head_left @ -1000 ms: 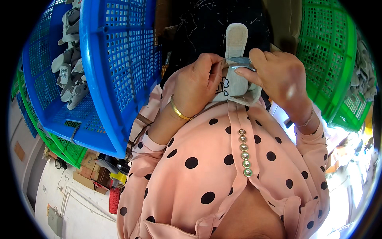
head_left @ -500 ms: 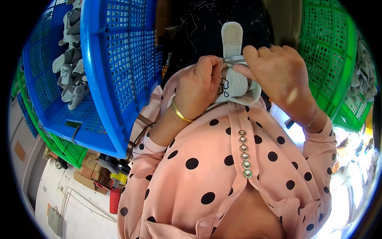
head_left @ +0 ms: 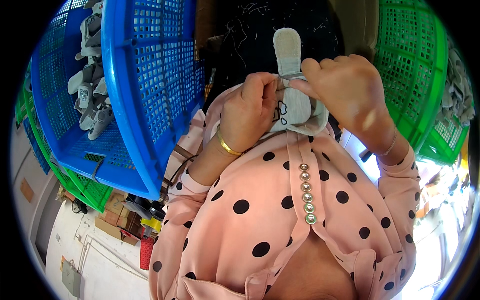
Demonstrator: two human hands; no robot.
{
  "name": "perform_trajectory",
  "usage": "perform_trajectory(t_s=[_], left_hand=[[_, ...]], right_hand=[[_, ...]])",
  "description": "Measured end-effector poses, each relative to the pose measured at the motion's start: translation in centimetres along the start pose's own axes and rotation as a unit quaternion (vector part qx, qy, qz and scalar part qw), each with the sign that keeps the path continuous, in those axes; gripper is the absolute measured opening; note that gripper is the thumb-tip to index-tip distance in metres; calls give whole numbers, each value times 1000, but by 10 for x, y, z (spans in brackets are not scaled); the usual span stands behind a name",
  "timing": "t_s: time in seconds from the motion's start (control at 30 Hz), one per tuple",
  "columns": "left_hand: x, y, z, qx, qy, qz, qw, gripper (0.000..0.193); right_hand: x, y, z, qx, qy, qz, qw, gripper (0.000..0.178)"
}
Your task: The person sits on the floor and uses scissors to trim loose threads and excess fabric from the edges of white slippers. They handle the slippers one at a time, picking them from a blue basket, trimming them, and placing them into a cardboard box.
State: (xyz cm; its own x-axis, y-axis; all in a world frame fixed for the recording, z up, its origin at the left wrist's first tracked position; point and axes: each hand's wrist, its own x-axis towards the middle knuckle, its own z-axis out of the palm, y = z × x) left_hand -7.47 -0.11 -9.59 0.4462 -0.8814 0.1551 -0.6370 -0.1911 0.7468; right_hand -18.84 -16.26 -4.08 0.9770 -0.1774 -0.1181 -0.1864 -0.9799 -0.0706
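A small grey shoe piece with a long tongue strap pointing up sits between both hands, close to my chest. My left hand, with a gold bangle on the wrist, is closed around its left side. My right hand pinches the strap near the top edge with thumb and forefinger. A small dark drawing shows on the grey fabric. My pink polka-dot blouse with a row of pearl buttons fills the lower part of the view.
A blue plastic crate at the left holds several grey shoe pieces. Green crates stand under it and at the right. A dark cloth surface lies behind the hands. Cardboard boxes and a red object sit at the lower left.
Both hands and the grey shoe piece have shifted a little upward. My right fingers have moved along the strap and now pinch it nearer the top.
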Motion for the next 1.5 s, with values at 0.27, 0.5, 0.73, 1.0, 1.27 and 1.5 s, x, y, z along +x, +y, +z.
perform_trajectory(t_s=[0.27, 0.5, 0.73, 1.0, 1.27, 1.5], left_hand=[[1, -7, 1, -177, 14, -108, 978, 12], [13, -11, -7, -333, -80, -193, 919, 23], [45, -5, -23, -336, -43, -267, 902, 15], [45, 3, -5, -359, 111, -261, 889, 15], [10, 8, -8, -422, -78, -295, 854, 43], [57, -2, -26, -109, 21, 2, 994, 56]], right_hand=[[-23, 27, 47, 535, 13, 175, 826, 42], [-14, 13, 48, 622, -90, 201, 752, 19], [-6, 19, 29, 568, 139, 302, 753, 23], [-16, -7, 35, 423, 167, 326, 829, 40], [-15, 7, 74, 504, 283, 381, 722, 18], [-16, 53, 45, 381, 237, 250, 858, 21]])
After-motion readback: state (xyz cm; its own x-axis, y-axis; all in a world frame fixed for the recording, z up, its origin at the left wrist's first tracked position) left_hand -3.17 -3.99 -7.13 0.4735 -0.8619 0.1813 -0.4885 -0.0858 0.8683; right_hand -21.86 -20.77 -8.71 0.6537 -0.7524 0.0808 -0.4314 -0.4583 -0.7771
